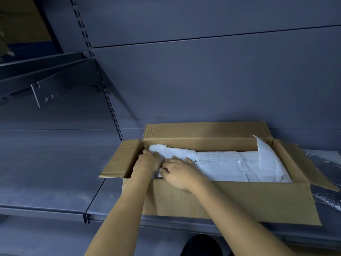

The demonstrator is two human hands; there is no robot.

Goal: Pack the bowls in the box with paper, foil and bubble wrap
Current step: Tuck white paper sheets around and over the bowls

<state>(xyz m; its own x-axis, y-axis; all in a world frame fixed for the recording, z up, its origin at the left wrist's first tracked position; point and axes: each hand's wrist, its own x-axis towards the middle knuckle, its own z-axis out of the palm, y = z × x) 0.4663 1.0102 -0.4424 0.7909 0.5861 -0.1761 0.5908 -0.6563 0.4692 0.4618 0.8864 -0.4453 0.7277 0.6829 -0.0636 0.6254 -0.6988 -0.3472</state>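
An open cardboard box (230, 198) sits on a dark metal shelf, all flaps folded outward. White paper (227, 165) lines its inside, and one corner of the sheet stands up at the right end. Both hands work at the box's left end. My left hand (147, 160) reaches over the left edge, its fingers curled on a fold of paper. Close beside it, my right hand (180, 171) pinches the paper's near edge. No bowls, foil or wrapped items show inside; the paper covers whatever lies below.
Clear bubble wrap (326, 159) lies on the shelf (55, 178) to the right of the box, partly under the right flap. A higher shelf with a bracket (46, 74) juts out at upper left. The back panel stands directly behind the box.
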